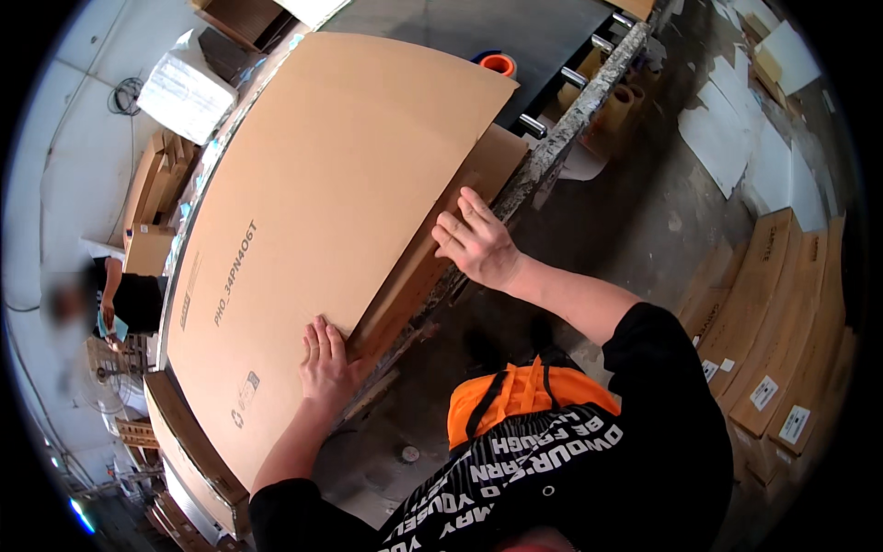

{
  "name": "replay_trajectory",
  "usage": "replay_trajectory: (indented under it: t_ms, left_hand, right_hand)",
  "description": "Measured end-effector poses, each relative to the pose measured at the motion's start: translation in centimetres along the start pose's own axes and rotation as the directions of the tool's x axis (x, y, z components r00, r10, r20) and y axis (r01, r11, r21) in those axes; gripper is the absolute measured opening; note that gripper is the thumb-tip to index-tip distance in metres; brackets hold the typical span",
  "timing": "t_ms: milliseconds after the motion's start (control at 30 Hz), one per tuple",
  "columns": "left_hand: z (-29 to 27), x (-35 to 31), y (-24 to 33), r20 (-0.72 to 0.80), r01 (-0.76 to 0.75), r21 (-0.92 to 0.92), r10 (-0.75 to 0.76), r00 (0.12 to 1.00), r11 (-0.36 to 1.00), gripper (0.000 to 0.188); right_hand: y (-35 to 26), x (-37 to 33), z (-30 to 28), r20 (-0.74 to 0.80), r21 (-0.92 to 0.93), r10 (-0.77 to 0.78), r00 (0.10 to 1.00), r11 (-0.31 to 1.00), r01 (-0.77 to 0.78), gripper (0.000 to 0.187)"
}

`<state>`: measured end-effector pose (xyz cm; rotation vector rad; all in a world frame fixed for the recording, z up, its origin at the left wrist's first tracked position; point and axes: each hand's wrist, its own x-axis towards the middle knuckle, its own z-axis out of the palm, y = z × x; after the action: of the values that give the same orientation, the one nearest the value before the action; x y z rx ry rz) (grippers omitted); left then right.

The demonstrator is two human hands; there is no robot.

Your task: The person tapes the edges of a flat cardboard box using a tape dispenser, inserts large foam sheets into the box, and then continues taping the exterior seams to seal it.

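A large flat brown cardboard box [322,156] lies across the work table, its broad printed panel facing up. My left hand [328,366] rests on the panel's near edge, fingers stretched out flat on the cardboard. Farther along the same edge, my right hand [475,244] is at the box's side, over a folded-down side flap [405,290]. Its fingers are apart and slightly bent, with nothing held between them. A narrow dark gap shows between the panel's edge and that flap.
An orange-cored tape roll [498,64] sits beyond the box. A roller conveyor rail [589,92] runs along the table's right side. Stacked long cartons [768,322] stand at the right, near white sheets [722,138] on the floor. Another person [124,294] stands at the far left.
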<state>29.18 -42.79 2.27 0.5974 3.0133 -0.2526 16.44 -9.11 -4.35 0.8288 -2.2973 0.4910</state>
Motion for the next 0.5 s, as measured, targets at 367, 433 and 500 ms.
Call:
replay_trajectory:
  t_ms: [367, 433, 500]
  left_hand:
    - [-1.9, 2.6, 0.2, 0.170, -0.104, 0.174, 0.074, 0.983, 0.979, 0.078]
    - [-4.0, 6.8, 0.1, -0.012, -0.280, -0.018, 0.279, 0.960, 0.960, 0.085]
    - [-5.4, 11.4, 1.0, -0.079, -0.408, -0.157, 0.400, 0.913, 0.900, 0.094]
  right_hand:
    - [-0.6, 0.4, -0.3, 0.040, -0.094, 0.068, 0.997, 0.994, -0.064, 0.022]
    - [-0.4, 0.8, -0.1, 0.136, -0.133, 0.030, 0.990, 0.991, -0.011, 0.022]
    - [-0.3, 1.3, -0.1, 0.196, -0.167, 0.006, 0.981, 0.986, 0.027, 0.023]
